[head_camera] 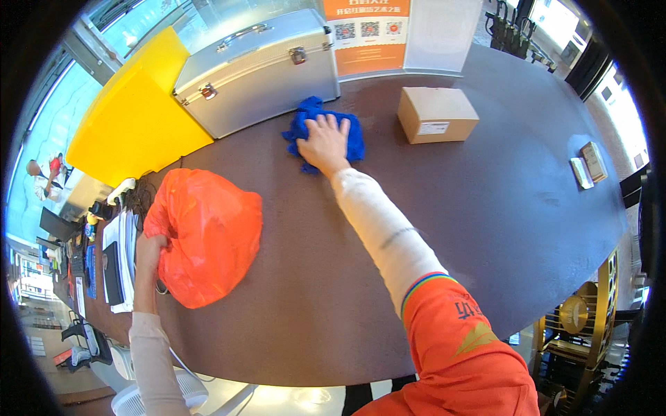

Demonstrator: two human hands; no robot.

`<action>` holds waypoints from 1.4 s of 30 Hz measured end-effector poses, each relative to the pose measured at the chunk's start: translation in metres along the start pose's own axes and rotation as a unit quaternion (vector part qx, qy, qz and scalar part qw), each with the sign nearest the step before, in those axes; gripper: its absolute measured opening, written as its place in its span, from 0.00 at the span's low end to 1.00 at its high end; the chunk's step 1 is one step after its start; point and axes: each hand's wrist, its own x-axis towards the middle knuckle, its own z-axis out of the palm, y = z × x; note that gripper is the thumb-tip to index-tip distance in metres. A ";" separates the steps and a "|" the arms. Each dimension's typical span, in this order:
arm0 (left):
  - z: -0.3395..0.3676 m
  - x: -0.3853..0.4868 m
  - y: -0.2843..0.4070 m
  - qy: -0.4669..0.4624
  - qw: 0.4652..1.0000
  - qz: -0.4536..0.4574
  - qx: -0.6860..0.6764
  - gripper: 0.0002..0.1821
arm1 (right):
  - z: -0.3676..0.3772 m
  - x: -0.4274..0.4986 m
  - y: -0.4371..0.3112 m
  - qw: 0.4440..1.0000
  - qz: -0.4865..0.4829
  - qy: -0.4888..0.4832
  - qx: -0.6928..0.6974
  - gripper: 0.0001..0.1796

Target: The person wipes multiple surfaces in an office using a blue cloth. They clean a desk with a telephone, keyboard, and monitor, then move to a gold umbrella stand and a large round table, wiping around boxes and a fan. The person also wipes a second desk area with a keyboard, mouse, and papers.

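My right hand (pixel 327 144) is stretched out over a crumpled blue cloth (pixel 355 138), holding it against the brown tabletop (pixel 312 291) with the fingers spread. On the left, my left hand (pixel 151 248) grips the side of a bulging orange-red plastic bag (pixel 213 234). The bag hangs or rests over the table near its left part; which of the two I cannot tell. Its contents are hidden, and some of my left fingers are covered by the plastic. The cloth lies close to the front of a silver aluminium case (pixel 265 78).
A yellow box-like object (pixel 140 114) adjoins the case. An orange-and-white sign (pixel 369 36) stands behind. To the right are a cardboard box (pixel 439 114) and two small boxes (pixel 593 162). Papers (pixel 119 260) lie at left. A person (pixel 48 174) is far left, beyond the table.
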 end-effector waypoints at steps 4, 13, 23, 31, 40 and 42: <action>0.001 0.003 -0.004 0.001 0.997 0.059 0.052 0.12 | 0.063 0.023 -0.084 0.982 -0.169 -0.055 0.058 0.23; -0.005 0.007 -0.020 0.028 1.000 0.006 -0.009 0.09 | 0.046 0.049 -0.051 0.988 -0.120 -0.067 0.078 0.22; -0.003 0.020 -0.033 0.017 0.998 0.050 -0.022 0.04 | -0.055 -0.065 0.056 0.999 -0.003 0.039 0.023 0.23; 0.008 0.010 -0.016 0.021 0.997 0.076 -0.003 0.06 | -0.055 -0.122 0.004 0.974 -0.190 -0.077 0.096 0.23; -0.003 0.025 -0.029 -0.009 0.998 0.062 0.014 0.05 | -0.007 -0.057 0.000 0.986 -0.157 -0.028 0.049 0.22; -0.004 0.026 -0.028 -0.026 0.998 0.064 -0.009 0.04 | -0.035 -0.117 -0.005 0.972 -0.212 -0.061 0.080 0.24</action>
